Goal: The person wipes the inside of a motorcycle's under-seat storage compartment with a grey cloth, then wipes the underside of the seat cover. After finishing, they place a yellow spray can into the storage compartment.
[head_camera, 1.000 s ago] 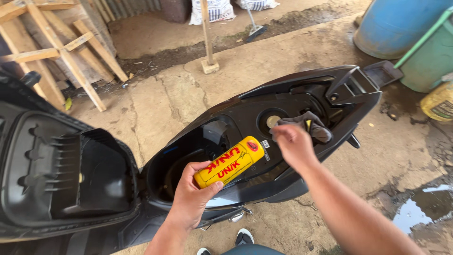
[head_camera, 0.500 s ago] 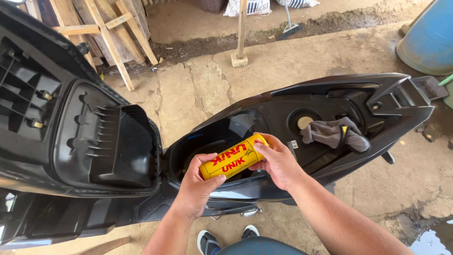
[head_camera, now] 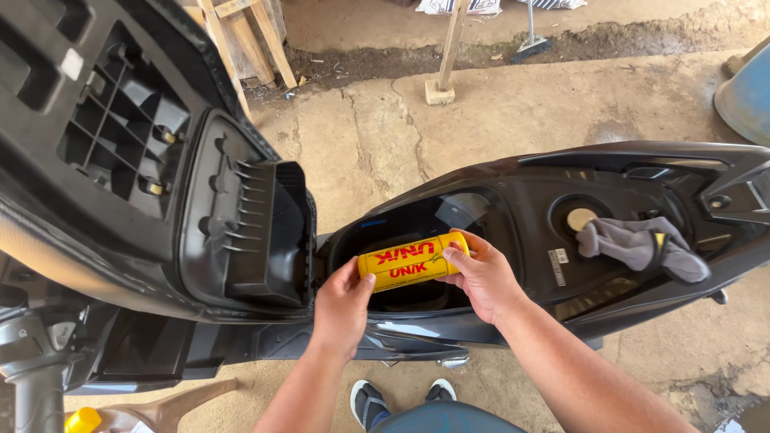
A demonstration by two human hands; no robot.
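Note:
I hold a yellow cylindrical can point(head_camera: 411, 261) with red lettering sideways over the open under-seat storage well point(head_camera: 417, 224) of a black scooter. My left hand point(head_camera: 343, 309) grips its left end from below. My right hand point(head_camera: 484, 277) wraps its right end, thumb on top. The raised seat point(head_camera: 152, 160) stands open on the left, its ribbed underside facing me.
A grey cloth point(head_camera: 642, 247) lies beside the round fuel filler opening point(head_camera: 579, 218) at the scooter's rear. A wooden post on a block point(head_camera: 443, 72), a wooden frame point(head_camera: 249, 40) and a blue barrel point(head_camera: 747, 96) stand on the cracked concrete. My sandalled feet point(head_camera: 401, 394) are below.
My right hand left the cloth by the fuel filler and joined the left on the can. The view shifted so the open seat fills more of the left side.

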